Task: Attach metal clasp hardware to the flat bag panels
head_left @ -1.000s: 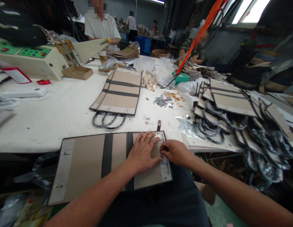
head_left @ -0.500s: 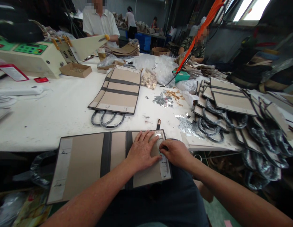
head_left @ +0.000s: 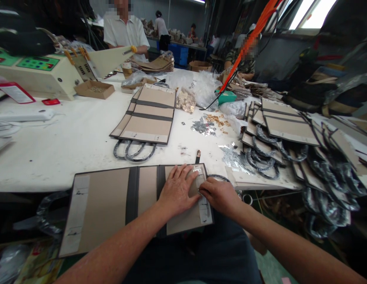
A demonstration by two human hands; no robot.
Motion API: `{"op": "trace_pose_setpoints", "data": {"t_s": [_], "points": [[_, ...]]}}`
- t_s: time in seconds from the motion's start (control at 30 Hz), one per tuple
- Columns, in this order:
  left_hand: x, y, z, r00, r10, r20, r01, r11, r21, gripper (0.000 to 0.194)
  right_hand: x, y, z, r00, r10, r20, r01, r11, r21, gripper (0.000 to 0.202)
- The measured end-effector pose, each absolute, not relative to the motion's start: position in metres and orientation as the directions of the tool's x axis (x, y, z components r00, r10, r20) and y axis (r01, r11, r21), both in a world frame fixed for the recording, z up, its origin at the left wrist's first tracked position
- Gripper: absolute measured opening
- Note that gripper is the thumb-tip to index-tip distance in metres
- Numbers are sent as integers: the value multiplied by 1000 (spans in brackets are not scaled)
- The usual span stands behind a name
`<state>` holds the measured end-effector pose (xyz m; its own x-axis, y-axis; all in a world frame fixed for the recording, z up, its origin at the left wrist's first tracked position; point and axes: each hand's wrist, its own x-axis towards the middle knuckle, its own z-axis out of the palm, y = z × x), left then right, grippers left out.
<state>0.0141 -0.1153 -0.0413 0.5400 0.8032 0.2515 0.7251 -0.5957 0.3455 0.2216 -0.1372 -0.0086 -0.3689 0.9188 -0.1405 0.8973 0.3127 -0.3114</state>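
Note:
A flat tan bag panel (head_left: 106,201) with dark straps lies across my lap and the table's front edge. My left hand (head_left: 177,189) rests flat on its right part, fingers spread, pressing it down. My right hand (head_left: 219,194) is beside it at the panel's right edge, fingers pinched on the white strip (head_left: 205,205) there; whether a small piece is between the fingertips I cannot tell. A small dark clasp (head_left: 197,154) lies on the table just beyond the panel.
A stack of similar panels (head_left: 149,114) with looped handles sits mid-table. Many more panels (head_left: 290,126) pile at the right. Loose silver and gold fittings (head_left: 213,122) are scattered between. A cream machine (head_left: 41,75) stands at far left. Other people work at the back.
My right hand has slid slightly left along the panel's edge toward my left hand. The panel and left hand have barely moved.

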Motion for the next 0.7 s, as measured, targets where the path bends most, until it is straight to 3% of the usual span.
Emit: {"op": "trace_pose_setpoints", "data": {"t_s": [0.1,0.17,0.23,0.3,0.37,0.43,0.57,0.7], "points": [[14,-115,-40,543,804,243,726,-595,344,72,231,-132,3,-325,940,-102,806,219,-550,18],[14,-115,-39,541,808,233,730,-589,346,75,236,-127,19,-199,978,-58,690,97,-717,16],[14,-115,-38,539,813,222,734,-582,349,77,239,-119,38,-27,1000,0,509,14,-861,26],[13,-114,-38,540,815,211,735,-578,353,76,235,-108,52,126,988,92,216,63,-974,37],[13,-114,-37,542,817,198,735,-575,359,76,227,-94,58,245,957,156,-118,189,-975,45],[12,-113,-37,542,819,189,736,-571,364,76,217,-79,55,323,930,172,-338,284,-897,49],[11,-112,-38,542,818,191,730,-572,374,76,202,-56,39,377,916,136,-489,322,-811,49],[11,-110,-38,542,817,199,721,-573,388,76,195,-47,27,326,937,129,-508,288,-812,50]]}}
